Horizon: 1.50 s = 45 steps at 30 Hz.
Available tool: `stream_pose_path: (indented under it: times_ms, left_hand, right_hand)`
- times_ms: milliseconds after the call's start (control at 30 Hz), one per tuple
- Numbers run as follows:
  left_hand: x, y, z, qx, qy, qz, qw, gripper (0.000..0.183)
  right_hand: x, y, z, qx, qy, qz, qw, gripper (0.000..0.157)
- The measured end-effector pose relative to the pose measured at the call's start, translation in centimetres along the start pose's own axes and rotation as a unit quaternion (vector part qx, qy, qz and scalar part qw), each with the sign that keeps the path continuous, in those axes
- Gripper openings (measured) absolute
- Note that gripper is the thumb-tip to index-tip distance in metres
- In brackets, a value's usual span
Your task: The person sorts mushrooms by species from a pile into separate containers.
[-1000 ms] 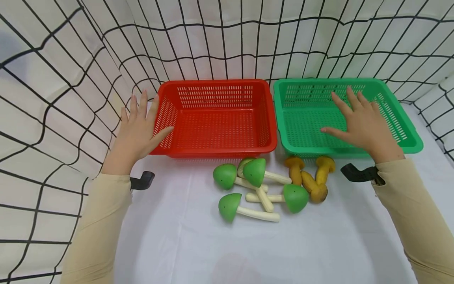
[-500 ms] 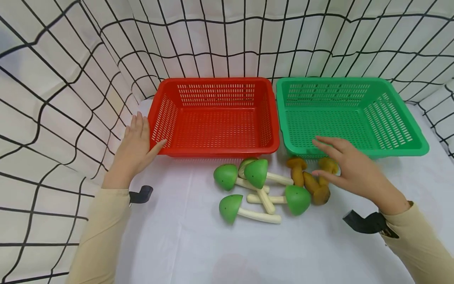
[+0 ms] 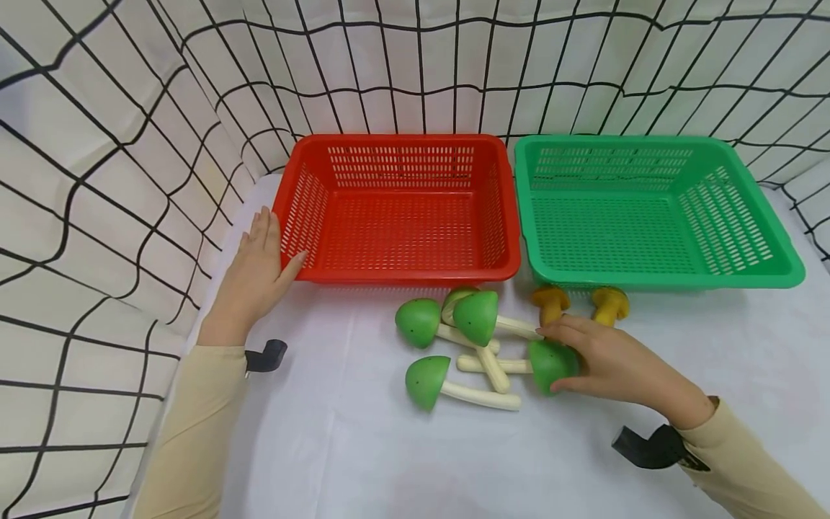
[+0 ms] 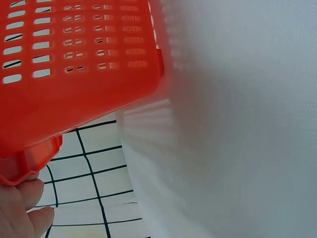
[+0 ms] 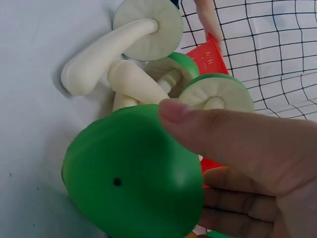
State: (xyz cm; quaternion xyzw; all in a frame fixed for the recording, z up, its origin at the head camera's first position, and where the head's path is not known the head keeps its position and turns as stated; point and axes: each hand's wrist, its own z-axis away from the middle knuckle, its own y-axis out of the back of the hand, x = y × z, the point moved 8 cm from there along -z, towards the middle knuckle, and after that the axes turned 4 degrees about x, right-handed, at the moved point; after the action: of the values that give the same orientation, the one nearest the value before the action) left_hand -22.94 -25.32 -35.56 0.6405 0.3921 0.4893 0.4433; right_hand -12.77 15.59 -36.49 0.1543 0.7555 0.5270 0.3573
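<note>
In the head view my left hand holds the left end of the red basket, its thumb over the rim and its fingers along the outside. The left wrist view shows fingertips at the rim of the red basket. My right hand grips the green cap of a toy mushroom, thumb and fingers on opposite sides. Close up, that mushroom cap fills the lower part of the right wrist view. Several more green-capped mushrooms with pale stems lie just to its left.
The green basket stands to the right of the red one. Two yellow-brown mushrooms show in front of it, partly behind my right hand. Black netting over white cloth closes off the back and left side.
My right hand has come down from over the green basket, past the yellow-brown mushrooms, onto a green mushroom's cap. My left hand has lowered to the red basket's left end.
</note>
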Motion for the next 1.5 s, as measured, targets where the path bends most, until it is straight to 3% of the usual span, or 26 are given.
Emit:
stream_pose_path:
  times_ms: [567, 867, 1500]
  left_hand:
    - [0.2, 0.1, 0.2, 0.017, -0.001, -0.005, 0.9998, 0.064]
    - [0.2, 0.0, 0.2, 0.015, 0.01, -0.004, 0.9998, 0.062]
    - [0.4, 0.1, 0.1, 0.014, 0.011, -0.012, 0.9998, 0.063]
  right_hand:
    - [0.2, -1.7, 0.1, -0.046, -0.037, 0.002, 0.998, 0.065]
    - [0.1, -1.6, 0.0, -0.036, -0.032, -0.002, 0.999, 0.063]
    - [-0.7, 1.3, -0.5, 0.014, -0.013, -0.002, 1.0, 0.057]
